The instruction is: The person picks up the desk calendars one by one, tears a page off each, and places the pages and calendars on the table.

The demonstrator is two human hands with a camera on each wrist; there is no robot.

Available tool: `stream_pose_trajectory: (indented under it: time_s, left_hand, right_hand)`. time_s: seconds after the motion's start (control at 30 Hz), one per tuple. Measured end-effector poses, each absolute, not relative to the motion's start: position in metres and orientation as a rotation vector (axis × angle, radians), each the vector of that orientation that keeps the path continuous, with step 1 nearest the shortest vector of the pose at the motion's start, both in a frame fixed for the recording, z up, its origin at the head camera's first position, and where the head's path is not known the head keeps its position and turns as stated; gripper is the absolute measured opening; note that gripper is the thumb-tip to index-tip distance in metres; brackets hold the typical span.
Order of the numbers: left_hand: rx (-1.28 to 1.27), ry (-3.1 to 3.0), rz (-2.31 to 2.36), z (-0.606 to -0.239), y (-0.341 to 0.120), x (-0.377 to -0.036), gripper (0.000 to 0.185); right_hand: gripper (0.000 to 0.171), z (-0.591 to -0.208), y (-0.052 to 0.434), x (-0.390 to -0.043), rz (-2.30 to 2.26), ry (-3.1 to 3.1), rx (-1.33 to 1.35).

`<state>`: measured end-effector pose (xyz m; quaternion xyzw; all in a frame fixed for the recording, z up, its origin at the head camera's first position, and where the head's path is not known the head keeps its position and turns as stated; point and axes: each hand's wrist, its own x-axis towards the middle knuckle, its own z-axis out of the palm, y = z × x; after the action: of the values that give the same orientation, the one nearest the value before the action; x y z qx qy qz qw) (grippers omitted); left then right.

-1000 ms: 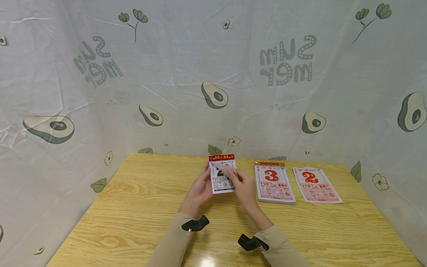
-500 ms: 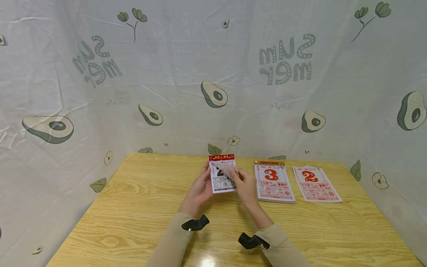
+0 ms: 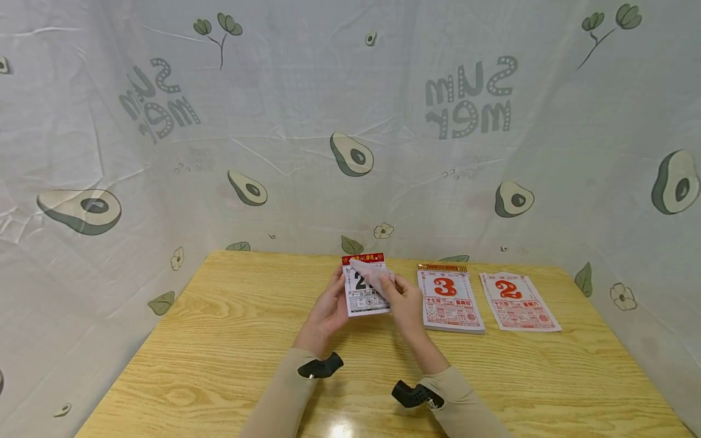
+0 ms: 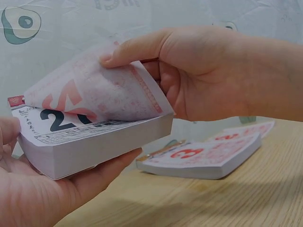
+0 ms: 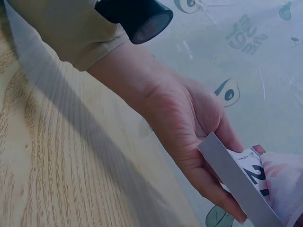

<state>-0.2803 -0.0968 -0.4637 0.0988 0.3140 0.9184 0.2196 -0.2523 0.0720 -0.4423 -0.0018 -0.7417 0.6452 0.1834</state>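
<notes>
**Top sheet lifted off the calendar pad**

I see the left hand (image 3: pixel 328 310) cupped under the pad (image 3: pixel 366 292), fingers curled up its left edge and palm beneath it, holding it above the table (image 3: pixel 219 340) at the middle of the far side. The left wrist view shows the pad (image 4: pixel 90 142) as a thick block resting on that palm (image 4: pixel 42 194), with a black "2" showing on the page underneath.

My right hand (image 3: pixel 405 304) pinches the top sheet (image 3: pixel 375 277) between thumb and fingers and has it curled up off the pad; in the left wrist view the sheet (image 4: pixel 94 92) bows upward with red print showing through, and the right hand (image 4: pixel 213 71) grips its near edge.

Right of the hands, a second pad (image 3: pixel 450 301) showing a red "3" lies flat on the table, and just beside it a loose sheet (image 3: pixel 519 303) with a red "2". An avocado-print cloth (image 3: pixel 350 121) hangs behind the table.
</notes>
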Motion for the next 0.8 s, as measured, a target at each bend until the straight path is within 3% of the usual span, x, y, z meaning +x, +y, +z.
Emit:
stream_pose_trajectory:
  time_s: [0.8]
  left_hand:
    - [0.222, 0.892, 2.533, -0.4618, -0.098, -0.2808, 0.047]
  right_hand:
    - [0.033, -0.4386, 0.0761, -0.2585, 2.09, -1.985, -0.195]
